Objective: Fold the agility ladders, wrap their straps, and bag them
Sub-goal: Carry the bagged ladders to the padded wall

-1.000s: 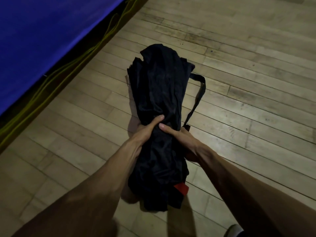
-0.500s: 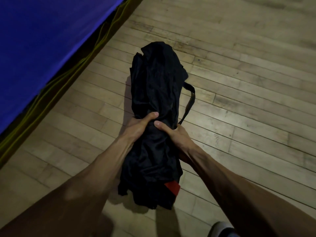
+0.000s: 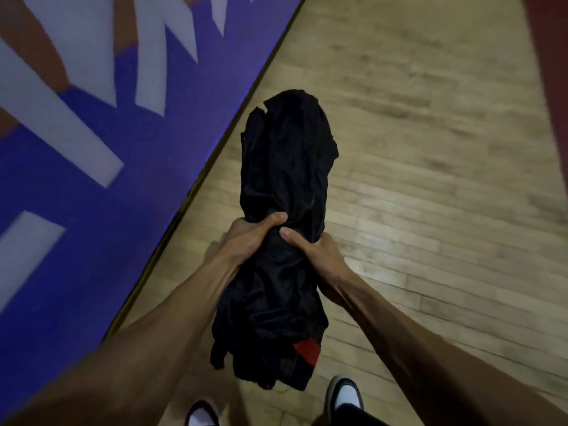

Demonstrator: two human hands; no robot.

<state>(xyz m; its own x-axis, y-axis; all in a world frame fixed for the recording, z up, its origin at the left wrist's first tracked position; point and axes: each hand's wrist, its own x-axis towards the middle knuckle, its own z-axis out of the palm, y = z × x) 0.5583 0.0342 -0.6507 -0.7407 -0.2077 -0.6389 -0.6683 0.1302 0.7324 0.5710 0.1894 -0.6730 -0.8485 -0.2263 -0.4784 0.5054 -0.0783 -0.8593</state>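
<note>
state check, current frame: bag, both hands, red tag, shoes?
black bag: stuffed full, bunched, held off the wooden floor, long axis pointing away from the person.
left hand: grips the bag's middle from the left.
right hand: grips the bag's middle from the right, thumb on top.
red tag: showing at the bag's near end.
shoes: both on the floor below the bag.

No readable text, labels or numbers show anywhere.
</note>
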